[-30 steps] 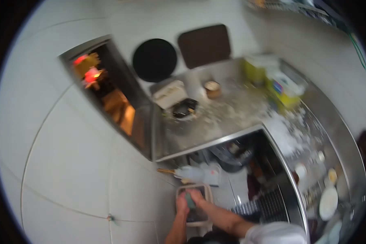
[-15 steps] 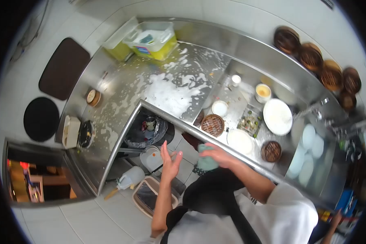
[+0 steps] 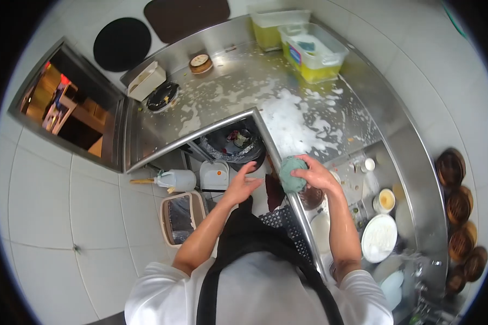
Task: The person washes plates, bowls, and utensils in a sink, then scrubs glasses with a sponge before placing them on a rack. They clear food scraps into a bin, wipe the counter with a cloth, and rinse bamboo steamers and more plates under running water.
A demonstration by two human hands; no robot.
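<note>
Right hand is gripping a green cloth on the tabletop inner edge. Left hand is hovering open, fingers spread, at the cloth's 9 o'clock, off the edge, in free space near the bin.

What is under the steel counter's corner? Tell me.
A black-lined bin with scraps inside and a white container beside it. The counter covers the bin's far side; anything further back is hidden.

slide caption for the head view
Right hand grips a teal cloth at the foamy steel counter edge; left hand open beside it.
</note>
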